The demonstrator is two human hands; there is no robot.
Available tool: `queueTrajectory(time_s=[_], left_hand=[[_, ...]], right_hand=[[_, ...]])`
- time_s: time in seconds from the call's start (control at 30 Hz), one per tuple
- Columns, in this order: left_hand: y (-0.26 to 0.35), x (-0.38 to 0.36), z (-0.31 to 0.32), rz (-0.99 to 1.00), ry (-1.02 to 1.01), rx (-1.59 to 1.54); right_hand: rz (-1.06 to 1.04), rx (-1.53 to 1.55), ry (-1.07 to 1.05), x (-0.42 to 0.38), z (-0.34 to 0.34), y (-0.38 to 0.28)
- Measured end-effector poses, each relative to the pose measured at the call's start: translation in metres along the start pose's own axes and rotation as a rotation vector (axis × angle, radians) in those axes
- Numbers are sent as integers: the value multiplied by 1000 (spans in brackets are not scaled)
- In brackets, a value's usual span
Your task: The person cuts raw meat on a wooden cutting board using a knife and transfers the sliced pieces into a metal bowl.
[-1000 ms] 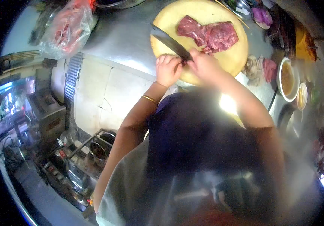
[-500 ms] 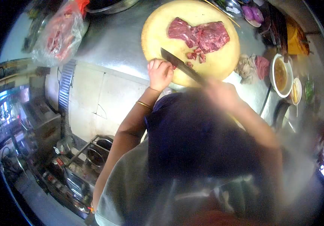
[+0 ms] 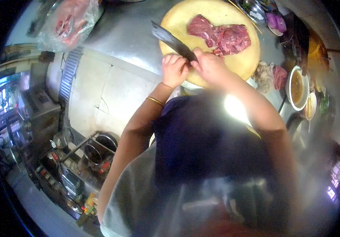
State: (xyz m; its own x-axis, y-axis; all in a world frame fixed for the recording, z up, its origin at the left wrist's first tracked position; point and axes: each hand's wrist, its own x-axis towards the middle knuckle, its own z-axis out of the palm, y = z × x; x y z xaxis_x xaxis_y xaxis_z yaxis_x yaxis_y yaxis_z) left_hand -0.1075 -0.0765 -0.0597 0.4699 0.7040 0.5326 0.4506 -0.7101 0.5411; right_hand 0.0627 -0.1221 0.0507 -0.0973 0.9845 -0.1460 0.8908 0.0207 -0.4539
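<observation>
A dark cleaver (image 3: 172, 39) points up and left across the near left part of the round yellow cutting board (image 3: 174, 19). My right hand (image 3: 211, 68) is closed on it near its handle. Beside the blade, at the board's near left edge, my left hand (image 3: 174, 70) has its fingers curled and pressed together; what they hold, if anything, is hidden. Two joined slabs of red raw meat (image 3: 234, 39) lie on the far side of the board. Small cut pieces (image 3: 218, 52) show next to the slab, partly hidden by my right hand.
A clear plastic bag of meat (image 3: 69, 25) lies on the metal counter (image 3: 126, 35) at the left. Right of the board are crumpled cloths (image 3: 279, 77), a white bowl of brown liquid (image 3: 297, 87) and purple onions (image 3: 276, 23). Pots (image 3: 99, 148) stand lower left.
My right hand has moved left, close to my left hand. The cleaver has shifted left, its tip now past the board's edge. The board appears slightly farther right in view.
</observation>
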Motion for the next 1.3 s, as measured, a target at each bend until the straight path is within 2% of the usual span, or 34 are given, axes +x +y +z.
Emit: queueTrajectory(time_s=[0.1, 0.23, 0.43, 0.53, 0.67, 0.7, 0.77, 0.87, 0.9, 1.0, 1.17, 1.23, 1.3], left_hand=[[-3, -2, 1, 25, 7, -24], [0, -5, -4, 21, -47, -57], [12, 16, -15, 94, -177, -13], [5, 36, 1, 72, -401, -57], [30, 86, 13, 107, -331, -154], [36, 101, 15, 136, -325, -125], [28, 123, 35, 214, -350, -54], [23, 155, 56, 254, -490, 54], [33, 167, 52, 206, -681, 197], [30, 184, 73, 244, -831, 325], [17, 213, 96, 141, -750, 386], [8, 221, 100, 55, -651, 390], [-1, 230, 97, -105, -638, 283]], right_hand=[[-17, 22, -8, -29, 2, 19], [133, 38, -171, -97, -28, 41], [361, 229, 130, -169, -23, 71], [500, 264, 248, -194, -31, 69], [587, 233, 250, -227, -50, 58], [520, 209, 268, -234, -53, 58], [551, 184, 220, -235, -58, 54], [550, 140, 204, -226, -50, 55], [540, 124, 209, -219, -48, 58], [603, 101, 151, -183, -48, 60], [564, 104, 260, -131, -53, 77], [569, 104, 276, -106, -56, 86], [573, 126, 315, -87, -55, 93]])
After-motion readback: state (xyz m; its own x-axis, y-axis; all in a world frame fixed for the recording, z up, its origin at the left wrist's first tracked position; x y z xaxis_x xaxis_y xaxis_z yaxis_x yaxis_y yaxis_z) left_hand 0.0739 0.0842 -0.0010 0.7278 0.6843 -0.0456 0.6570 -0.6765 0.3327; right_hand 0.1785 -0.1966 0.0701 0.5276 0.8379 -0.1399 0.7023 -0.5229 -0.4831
